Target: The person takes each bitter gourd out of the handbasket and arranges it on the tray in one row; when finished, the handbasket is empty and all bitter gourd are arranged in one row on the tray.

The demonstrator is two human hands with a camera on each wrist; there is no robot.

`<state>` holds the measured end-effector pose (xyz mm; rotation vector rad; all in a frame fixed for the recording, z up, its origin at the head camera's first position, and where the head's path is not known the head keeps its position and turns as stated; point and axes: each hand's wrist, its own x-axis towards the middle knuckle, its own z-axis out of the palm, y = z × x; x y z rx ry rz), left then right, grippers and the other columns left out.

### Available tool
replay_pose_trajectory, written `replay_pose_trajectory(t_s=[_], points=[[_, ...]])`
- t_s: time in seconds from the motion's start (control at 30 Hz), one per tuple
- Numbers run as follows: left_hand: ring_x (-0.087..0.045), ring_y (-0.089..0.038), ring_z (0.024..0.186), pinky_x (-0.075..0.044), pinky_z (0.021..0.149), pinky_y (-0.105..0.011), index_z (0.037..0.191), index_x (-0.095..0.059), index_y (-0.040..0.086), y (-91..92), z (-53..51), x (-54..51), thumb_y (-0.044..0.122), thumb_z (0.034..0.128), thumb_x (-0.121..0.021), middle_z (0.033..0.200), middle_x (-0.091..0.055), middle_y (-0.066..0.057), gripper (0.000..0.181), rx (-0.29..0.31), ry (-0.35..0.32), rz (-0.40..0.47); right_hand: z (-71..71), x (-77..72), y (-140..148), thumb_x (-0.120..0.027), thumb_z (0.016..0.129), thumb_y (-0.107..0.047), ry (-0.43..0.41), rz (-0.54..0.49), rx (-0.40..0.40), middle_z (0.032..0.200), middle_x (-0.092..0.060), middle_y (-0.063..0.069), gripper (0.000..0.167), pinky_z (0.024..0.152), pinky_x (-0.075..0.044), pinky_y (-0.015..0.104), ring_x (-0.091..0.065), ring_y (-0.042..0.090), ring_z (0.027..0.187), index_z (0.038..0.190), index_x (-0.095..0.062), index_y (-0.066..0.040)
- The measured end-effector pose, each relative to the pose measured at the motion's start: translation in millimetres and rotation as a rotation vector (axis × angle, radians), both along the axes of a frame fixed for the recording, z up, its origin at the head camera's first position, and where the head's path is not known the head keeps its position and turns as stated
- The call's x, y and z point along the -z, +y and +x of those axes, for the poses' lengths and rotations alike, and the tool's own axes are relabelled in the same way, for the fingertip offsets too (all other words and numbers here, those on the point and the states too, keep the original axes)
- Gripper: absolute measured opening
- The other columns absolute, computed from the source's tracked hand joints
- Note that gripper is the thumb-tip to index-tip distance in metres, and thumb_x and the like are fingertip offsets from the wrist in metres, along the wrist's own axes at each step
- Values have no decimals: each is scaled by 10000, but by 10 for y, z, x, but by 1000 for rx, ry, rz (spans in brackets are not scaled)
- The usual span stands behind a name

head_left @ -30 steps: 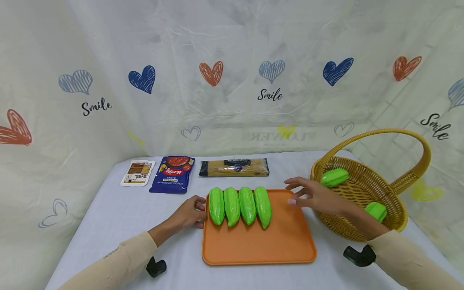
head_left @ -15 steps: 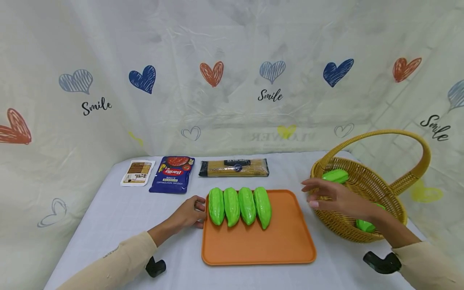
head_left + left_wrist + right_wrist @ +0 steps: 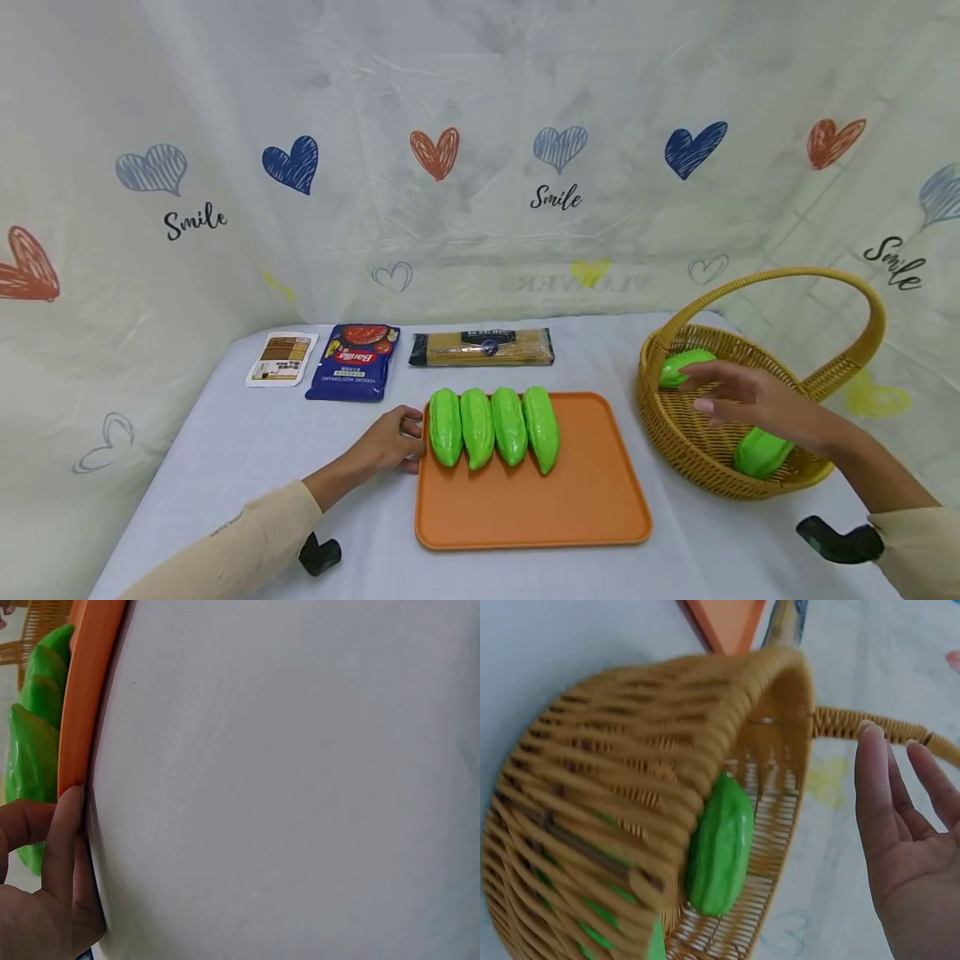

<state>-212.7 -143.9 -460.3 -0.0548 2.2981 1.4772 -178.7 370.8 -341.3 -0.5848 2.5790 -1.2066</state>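
Observation:
My left hand [image 3: 392,440] pinches the left rim of the orange tray [image 3: 532,508]; in the left wrist view, thumb and finger meet at the tray's edge. Several green ridged gourds [image 3: 510,427] lie side by side along the tray's far left part. My right hand [image 3: 765,404] hovers above the wicker basket [image 3: 705,467] at the right, fingers loosely extended and holding nothing. Inside the basket are two more such gourds, a back one [image 3: 684,365] near the fingertips and a front one [image 3: 761,454] partly hidden by the hand in the head view.
Behind the tray lies a pack of spaghetti [image 3: 483,347]. A blue Barilla pouch [image 3: 354,362] and a white packet [image 3: 282,359] lie at the back left. The basket's tall handle [image 3: 795,273] arches over its opening. A curtain printed with hearts hangs behind the table.
My right hand has moved right, from the tray's far right corner to above the basket. The left hand has stayed at the tray's rim, and the gourds on the tray have not moved.

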Motion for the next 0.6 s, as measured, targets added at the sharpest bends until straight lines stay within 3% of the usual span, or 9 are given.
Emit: replay_pose_trajectory(t_s=[0.13, 0.4, 0.6], points=[[-639, -210, 861, -647, 638, -329, 1359, -490, -19, -5, 0, 13, -9, 815, -684, 1107, -571, -145, 578, -3, 1, -2, -90, -57, 97, -546, 1018, -152, 5, 28, 51, 1227, -615, -33, 432, 776, -626, 299, -665, 93, 1015, 1435, -453, -82], [-634, -210, 861, -647, 636, -330, 1356, -491, -25, -7, 1, 24, -23, 810, -682, 1107, -573, -148, 579, -9, 8, 10, -362, -132, 220, -532, 1030, -309, 11, 179, 141, 1338, -554, 204, 533, 737, -610, 285, -684, 112, 934, 1477, -405, -46], [-635, -209, 863, -647, 638, -329, 1355, -492, -20, 1, 1, 15, -20, 809, -678, 1109, -570, -146, 577, -6, 6, 12, -537, -109, 295, -520, 1033, -379, -34, 225, 171, 1383, -513, 285, 618, 753, -595, 279, -684, 183, 943, 1511, -358, -22]])
